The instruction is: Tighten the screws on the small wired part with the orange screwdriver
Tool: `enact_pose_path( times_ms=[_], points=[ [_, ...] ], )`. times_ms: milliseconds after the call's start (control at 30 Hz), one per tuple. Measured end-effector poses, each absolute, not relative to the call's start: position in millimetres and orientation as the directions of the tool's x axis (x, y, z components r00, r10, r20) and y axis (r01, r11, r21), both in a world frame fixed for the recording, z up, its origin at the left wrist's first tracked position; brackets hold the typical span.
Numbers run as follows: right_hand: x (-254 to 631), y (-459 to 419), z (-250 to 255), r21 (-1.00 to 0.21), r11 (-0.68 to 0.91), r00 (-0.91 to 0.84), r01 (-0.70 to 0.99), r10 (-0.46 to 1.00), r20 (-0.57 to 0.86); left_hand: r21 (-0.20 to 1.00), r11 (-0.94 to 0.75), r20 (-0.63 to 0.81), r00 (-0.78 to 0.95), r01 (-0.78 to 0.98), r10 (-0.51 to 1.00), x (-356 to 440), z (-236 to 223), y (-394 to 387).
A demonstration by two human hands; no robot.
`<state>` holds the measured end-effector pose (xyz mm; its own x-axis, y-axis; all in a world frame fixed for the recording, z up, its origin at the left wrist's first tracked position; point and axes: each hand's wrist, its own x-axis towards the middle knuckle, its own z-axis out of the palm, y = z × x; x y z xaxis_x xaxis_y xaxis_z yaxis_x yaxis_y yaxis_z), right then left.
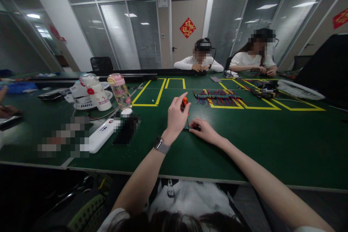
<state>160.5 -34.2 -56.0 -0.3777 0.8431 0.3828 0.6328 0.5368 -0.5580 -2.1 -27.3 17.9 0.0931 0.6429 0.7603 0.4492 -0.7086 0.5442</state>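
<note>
My left hand is closed around the orange and black handle of a screwdriver, held upright with its thin shaft pointing down. The tip of the shaft meets a small green strip-like part lying on the table. Just to the right, the fingers of my right hand press on the other end of that part and partly cover it. Something dark shows under the right fingers, too hidden to name. Beyond both hands lies a row of green parts with red and blue wires.
On the green table, yellow tape outlines run across the far side. To the left stand a white bottle, a pink-lidded bottle, a white power bank-like box and a dark phone-like slab. Two people sit opposite.
</note>
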Motion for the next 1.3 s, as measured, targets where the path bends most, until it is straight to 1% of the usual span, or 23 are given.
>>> enact_pose_path(
  times_ms=[433,600,767,1000,1300],
  points=[
    [160.3,-35.2,-53.9,-0.559,0.535,-0.374,0.634,0.844,0.384,0.533,-0.740,0.746,0.184,0.411,0.640,-0.7,16.9,-27.8],
    [160.3,-35.2,-53.7,-0.559,0.534,-0.375,0.634,0.845,0.381,0.518,-0.725,0.749,0.167,0.454,0.641,-1.6,18.4,-29.9],
    [160.3,-34.8,-54.1,-0.558,0.532,-0.374,0.638,0.846,0.379,0.524,-0.722,0.758,0.138,0.452,0.637,-1.9,18.0,-28.5],
    [159.5,-35.2,-53.5,-0.548,0.536,-0.373,0.642,0.843,0.387,0.500,-0.737,0.761,0.177,0.454,0.625,-0.7,15.8,-27.5],
    [160.7,-33.5,-55.8,-0.561,0.527,-0.372,0.639,0.849,0.375,0.494,-0.725,0.759,0.169,0.480,0.629,-1.2,17.7,-28.7]
  ],
)
